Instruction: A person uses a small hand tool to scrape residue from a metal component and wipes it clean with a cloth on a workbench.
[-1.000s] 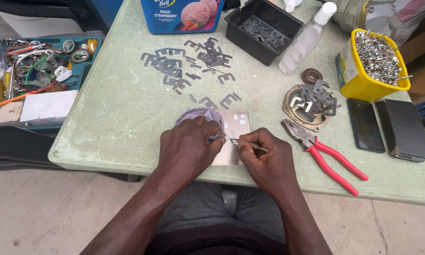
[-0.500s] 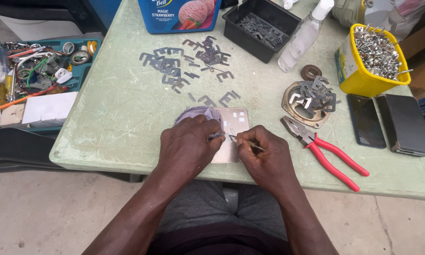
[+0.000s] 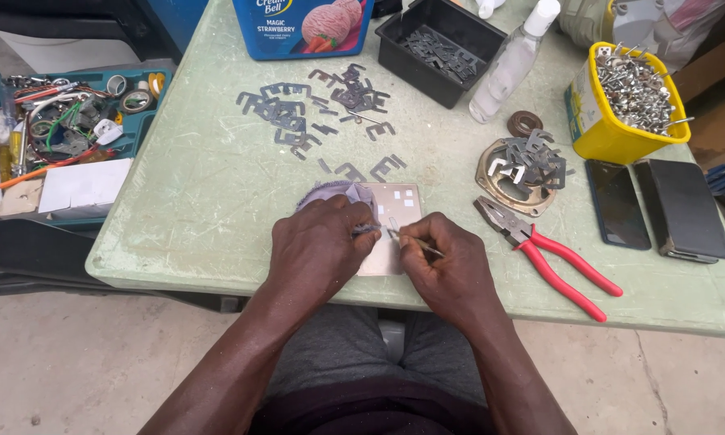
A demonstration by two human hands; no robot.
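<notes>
Head view: at six o'clock on the table [image 3: 177,217], a small tan board [image 3: 395,234] lies flat, half hidden under both hands. The left hand [image 3: 318,246] is closed on a small grey piece [image 3: 366,230] pressed against the board; a purple cloth [image 3: 330,193] shows just behind its knuckles. The right hand [image 3: 447,258] is pinched shut on a thin pick [image 3: 415,244], its tip touching the piece. For clean work, the piece is best kept pinned flat while the tip is guided with light, steady pressure. Red pliers [image 3: 548,258] lie at three o'clock of the hands, loose grey stampings [image 3: 314,113] at twelve, a yellow tub [image 3: 620,137] of screws at two.
</notes>
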